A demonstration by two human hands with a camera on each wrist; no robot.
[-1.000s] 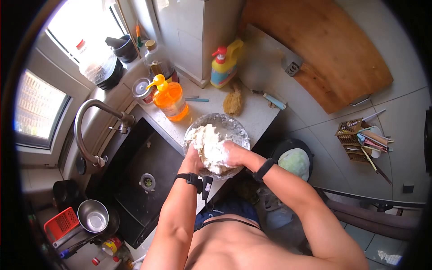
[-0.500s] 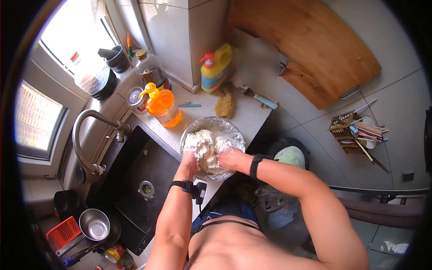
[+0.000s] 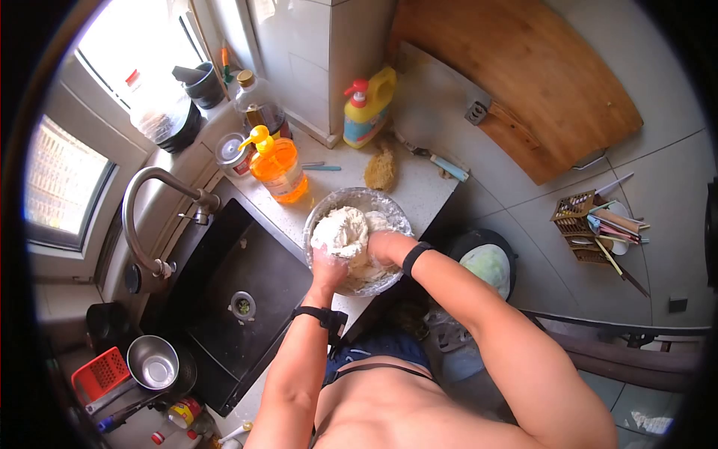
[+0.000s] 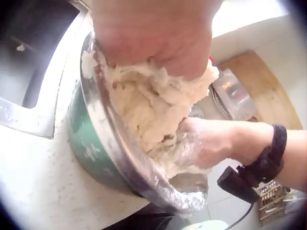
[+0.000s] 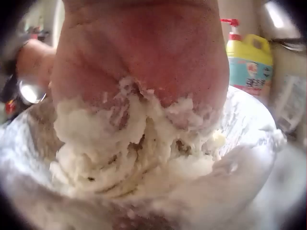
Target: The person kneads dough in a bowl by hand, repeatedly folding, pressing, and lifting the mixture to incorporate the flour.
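A metal bowl [image 3: 313,215] coated with flour stands on the counter beside the sink, green on its outside [image 4: 88,139] in the left wrist view. Sticky pale dough [image 3: 342,230] fills its middle. The left hand [image 3: 329,268] grips the dough at the bowl's near left side, its fingers sunk in the mass [image 4: 148,103]. The right hand [image 3: 387,247] is down in the bowl at the right, touching dough [image 5: 139,148]; its fingertips are buried, so how they lie is hidden. Dough sticks to the right palm [image 5: 144,57].
Left of the bowl lies a black sink [image 3: 262,262] with a curved tap [image 3: 134,202]. Behind stand an orange soap bottle [image 3: 280,173], a yellow pump bottle [image 3: 366,112] and a loofah [image 3: 380,170]. A knife [image 3: 447,166] lies near the counter's right edge.
The left hand has moved from low beside the dough up against it, and the dough is gathered into a rounder lump at the left. The right hand has shifted slightly up and right.
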